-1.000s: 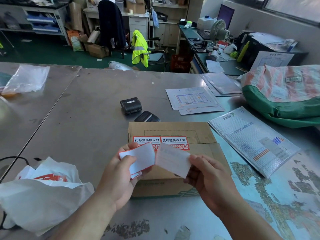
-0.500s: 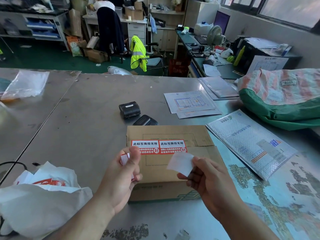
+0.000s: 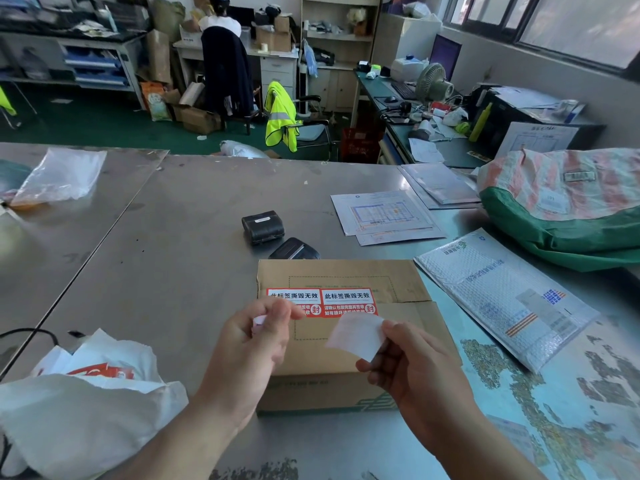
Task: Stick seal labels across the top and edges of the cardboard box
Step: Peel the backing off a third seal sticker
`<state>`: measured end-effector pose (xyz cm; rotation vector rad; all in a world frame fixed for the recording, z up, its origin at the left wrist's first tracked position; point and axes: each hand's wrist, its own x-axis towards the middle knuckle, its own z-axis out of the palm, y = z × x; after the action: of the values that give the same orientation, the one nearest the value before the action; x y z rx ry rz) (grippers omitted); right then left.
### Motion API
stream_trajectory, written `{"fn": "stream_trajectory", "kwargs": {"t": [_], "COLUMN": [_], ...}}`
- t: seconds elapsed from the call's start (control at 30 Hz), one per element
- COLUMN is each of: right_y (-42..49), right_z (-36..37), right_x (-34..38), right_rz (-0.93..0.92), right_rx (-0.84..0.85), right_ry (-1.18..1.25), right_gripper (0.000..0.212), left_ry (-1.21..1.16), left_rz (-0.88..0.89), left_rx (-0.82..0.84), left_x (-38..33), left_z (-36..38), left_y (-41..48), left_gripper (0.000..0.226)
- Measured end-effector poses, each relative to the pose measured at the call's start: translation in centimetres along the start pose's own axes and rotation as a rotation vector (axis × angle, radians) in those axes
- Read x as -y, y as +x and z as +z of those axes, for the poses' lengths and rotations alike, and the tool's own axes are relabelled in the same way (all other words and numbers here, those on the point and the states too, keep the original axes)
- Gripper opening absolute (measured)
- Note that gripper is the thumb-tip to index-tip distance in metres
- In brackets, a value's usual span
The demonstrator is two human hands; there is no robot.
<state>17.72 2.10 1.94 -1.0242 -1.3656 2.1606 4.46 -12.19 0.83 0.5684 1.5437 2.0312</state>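
Over cardboard box (image 3: 346,275): right hand (image 3: 412,368) fingers (image 3: 394,333) pinch white slip (image 3: 356,336), lengthwise left-right; left hand (image 3: 252,351) clutches label (image 3: 259,320).

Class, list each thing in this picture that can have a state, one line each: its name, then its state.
cardboard box: flaps closed.
seal labels: two stuck side by side across the top seam.
left hand: pinches a small slip, mostly hidden.
right hand: pinches a white slip.
white slip: held over the box, not stuck down.
desk fan: running or not, cannot tell.
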Motion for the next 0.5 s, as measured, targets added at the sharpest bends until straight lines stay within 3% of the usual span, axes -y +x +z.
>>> {"fn": "stream_trajectory", "kwargs": {"t": [0.1, 0.3, 0.4, 0.5], "right_y": [0.0, 0.2, 0.3, 0.3], "right_z": [0.2, 0.4, 0.4, 0.4], "right_x": [0.1, 0.3, 0.4, 0.5], "right_rz": [0.009, 0.024, 0.039, 0.059], "right_rx": [0.002, -0.014, -0.026, -0.042], "right_ry": [0.017, 0.047, 0.039, 0.023], "right_gripper": [0.020, 0.025, 0.024, 0.023], "left_ry": [-0.074, 0.091, 0.304, 0.702], "left_rz": [-0.072, -0.010, 0.087, 0.258], "left_rx": [0.043, -0.003, 0.038, 0.048], "left_x": [-0.3, 0.2, 0.2, 0.7], "left_z": [0.0, 0.8, 0.4, -0.3], "left_y": [0.0, 0.1, 0.0, -0.2], "left_gripper": [0.047, 0.045, 0.045, 0.036]}}
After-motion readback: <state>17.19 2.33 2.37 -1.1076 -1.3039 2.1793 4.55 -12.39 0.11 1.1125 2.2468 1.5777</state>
